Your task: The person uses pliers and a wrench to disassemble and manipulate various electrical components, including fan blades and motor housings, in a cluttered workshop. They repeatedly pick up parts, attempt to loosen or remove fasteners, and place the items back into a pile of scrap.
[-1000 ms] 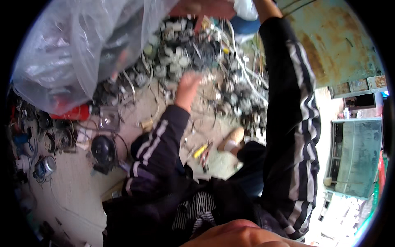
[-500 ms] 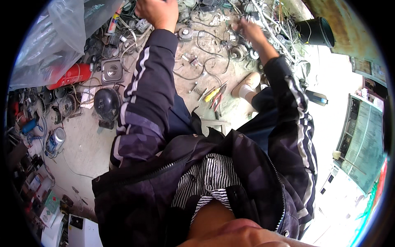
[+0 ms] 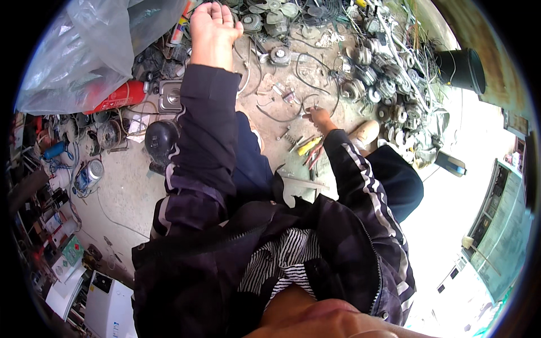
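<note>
- The right hand point(image 3: 320, 117) is low on the concrete floor point(image 3: 129, 191), and its fingertips pinch a small metal part beside a thin dark wire point(image 3: 282, 115). The part is too small to name exactly.
- This grip is almost closed around the small part. It looks light and stiff, so I judge that a fingertip pinch is enough, but it may slip out easily.
- The left hand point(image 3: 211, 28) is stretched far forward with the fingers curled loosely. I cannot tell if it holds anything; it is nearest to a small fan motor point(image 3: 280, 54) and a clear plastic bag point(image 3: 84, 45).
- A yellow-handled screwdriver point(image 3: 309, 146) and red-handled pliers point(image 3: 314, 155) lie on the floor just beside the right forearm.
- A heap of small electric motors point(image 3: 383, 84) with tangled wires lies well beyond the right hand. These look heavy and hard, with sharp edges, so I would take them by the metal body and not by the wires, which are soft and could tear off.
- To the left are a round black compressor point(image 3: 160, 138) and a red cylinder point(image 3: 121, 96). Both seem heavy.
- A black bucket point(image 3: 461, 69) stands at the far right.
</note>
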`<action>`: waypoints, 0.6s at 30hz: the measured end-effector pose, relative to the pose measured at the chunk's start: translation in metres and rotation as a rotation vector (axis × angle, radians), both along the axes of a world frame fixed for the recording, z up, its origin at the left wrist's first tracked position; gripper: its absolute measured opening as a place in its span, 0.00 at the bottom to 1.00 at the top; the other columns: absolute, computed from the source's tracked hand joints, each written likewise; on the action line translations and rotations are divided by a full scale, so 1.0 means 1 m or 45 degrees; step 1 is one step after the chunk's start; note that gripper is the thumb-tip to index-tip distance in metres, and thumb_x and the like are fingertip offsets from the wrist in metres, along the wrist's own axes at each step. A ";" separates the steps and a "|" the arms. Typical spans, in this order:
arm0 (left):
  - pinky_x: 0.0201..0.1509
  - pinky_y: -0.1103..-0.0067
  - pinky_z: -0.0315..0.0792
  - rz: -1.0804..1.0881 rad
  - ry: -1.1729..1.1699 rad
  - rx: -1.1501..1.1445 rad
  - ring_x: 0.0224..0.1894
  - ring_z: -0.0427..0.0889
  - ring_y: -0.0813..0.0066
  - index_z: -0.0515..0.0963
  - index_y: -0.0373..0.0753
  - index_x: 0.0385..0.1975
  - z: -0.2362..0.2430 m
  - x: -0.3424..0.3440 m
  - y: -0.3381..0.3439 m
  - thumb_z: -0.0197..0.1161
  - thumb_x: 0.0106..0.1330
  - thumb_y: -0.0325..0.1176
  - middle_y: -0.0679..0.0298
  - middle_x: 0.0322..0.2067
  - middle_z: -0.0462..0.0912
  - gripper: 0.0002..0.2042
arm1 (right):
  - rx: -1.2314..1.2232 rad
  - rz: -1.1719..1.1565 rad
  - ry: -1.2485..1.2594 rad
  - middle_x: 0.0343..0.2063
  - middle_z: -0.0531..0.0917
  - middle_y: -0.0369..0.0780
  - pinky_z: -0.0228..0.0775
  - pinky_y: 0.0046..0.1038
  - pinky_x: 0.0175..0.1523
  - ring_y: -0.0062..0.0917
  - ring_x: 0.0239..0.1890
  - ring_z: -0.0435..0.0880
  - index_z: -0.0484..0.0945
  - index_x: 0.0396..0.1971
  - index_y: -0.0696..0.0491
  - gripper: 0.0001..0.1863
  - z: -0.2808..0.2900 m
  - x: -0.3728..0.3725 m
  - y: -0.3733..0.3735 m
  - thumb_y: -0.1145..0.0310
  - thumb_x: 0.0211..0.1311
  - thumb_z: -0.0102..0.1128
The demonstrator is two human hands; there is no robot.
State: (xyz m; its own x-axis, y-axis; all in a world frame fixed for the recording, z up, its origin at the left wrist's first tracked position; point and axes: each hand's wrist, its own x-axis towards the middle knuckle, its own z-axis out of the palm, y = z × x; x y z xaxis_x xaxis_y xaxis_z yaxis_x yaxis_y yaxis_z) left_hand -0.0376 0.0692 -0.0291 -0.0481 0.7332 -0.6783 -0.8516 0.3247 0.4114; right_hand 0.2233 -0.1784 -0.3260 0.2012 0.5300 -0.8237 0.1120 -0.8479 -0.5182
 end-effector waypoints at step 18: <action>0.67 0.64 0.46 -0.154 -0.099 -0.022 0.61 0.65 0.73 0.63 0.42 0.55 0.010 -0.001 0.008 0.57 0.60 0.32 0.68 0.55 0.67 0.22 | 0.245 -0.973 0.470 0.28 0.76 0.34 0.57 0.21 0.24 0.18 0.25 0.74 0.72 0.36 0.49 0.03 -0.093 -0.107 0.168 0.70 0.68 0.47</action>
State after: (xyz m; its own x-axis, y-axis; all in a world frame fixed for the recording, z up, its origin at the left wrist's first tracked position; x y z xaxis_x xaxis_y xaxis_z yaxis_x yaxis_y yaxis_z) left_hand -0.0386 0.0770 -0.0192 0.0934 0.7184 -0.6893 -0.8348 0.4338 0.3390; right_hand 0.1161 -0.0103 -0.4195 0.2962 0.4958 -0.8163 -0.6555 -0.5161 -0.5513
